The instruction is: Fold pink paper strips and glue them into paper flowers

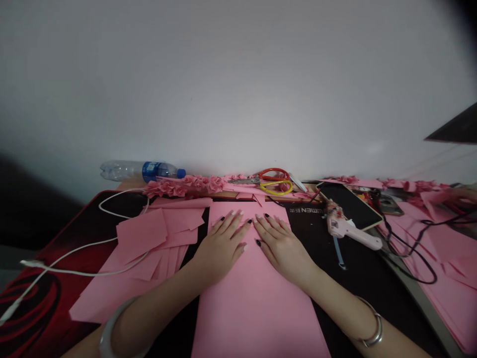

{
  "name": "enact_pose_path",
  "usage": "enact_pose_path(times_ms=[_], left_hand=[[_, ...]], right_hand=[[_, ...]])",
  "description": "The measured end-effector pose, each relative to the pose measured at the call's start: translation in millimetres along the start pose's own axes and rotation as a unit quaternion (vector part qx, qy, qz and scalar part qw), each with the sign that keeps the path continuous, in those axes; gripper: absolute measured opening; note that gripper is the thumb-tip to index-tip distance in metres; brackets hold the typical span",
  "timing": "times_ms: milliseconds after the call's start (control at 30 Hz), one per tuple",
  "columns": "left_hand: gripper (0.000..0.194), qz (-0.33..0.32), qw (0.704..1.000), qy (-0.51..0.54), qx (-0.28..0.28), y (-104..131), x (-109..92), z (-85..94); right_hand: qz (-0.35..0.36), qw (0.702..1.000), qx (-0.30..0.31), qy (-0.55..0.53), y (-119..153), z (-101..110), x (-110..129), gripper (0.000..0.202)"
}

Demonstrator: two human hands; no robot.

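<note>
A long sheet of pink paper [257, 313] lies lengthwise in front of me on a dark mat. My left hand [221, 246] rests palm down on its far part, fingers stretched out toward the wall. Beside it, my right hand [283, 246] lies flat on the same paper, fingers extended, and the index fingertips of both hands nearly meet. Neither hand grips anything. Just beyond the paper's far edge are scissors [276, 181] with one red and one yellow handle loop. The paper under my palms is hidden.
Pink paper pieces [141, 236] and a white cable [85, 273] lie at left. Behind stand pink paper flowers [182, 186] and a plastic bottle [149, 170] on its side. To the right are a glue gun [354, 232], a phone [350, 204], black cables and more pink sheets [447, 278].
</note>
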State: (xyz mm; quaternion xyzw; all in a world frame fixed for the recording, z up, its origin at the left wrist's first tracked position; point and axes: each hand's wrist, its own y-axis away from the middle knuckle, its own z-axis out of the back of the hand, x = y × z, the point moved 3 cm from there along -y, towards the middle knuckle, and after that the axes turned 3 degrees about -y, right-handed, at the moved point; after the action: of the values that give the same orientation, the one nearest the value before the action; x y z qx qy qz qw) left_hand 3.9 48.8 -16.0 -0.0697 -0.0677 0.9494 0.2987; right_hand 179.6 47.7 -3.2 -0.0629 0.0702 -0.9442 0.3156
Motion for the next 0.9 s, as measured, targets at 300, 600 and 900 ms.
enact_pose_path(times_ms=[300, 600, 900], left_hand=[[0.05, -0.001, 1.0, 0.001, 0.005, 0.6, 0.4, -1.0], [0.05, -0.005, 1.0, 0.007, 0.004, 0.3, 0.5, -0.7], [0.049, -0.003, 1.0, 0.011, 0.009, 0.4, 1.2, -1.8]], right_hand=[[-0.006, 0.999, 0.003, -0.038, -0.6, 0.3, -1.4, 0.048], [-0.016, 0.998, 0.006, -0.06, 0.0, 0.2, -2.1, 0.053], [-0.04, 0.998, 0.019, -0.038, 0.0, -0.1, -2.6, 0.052]])
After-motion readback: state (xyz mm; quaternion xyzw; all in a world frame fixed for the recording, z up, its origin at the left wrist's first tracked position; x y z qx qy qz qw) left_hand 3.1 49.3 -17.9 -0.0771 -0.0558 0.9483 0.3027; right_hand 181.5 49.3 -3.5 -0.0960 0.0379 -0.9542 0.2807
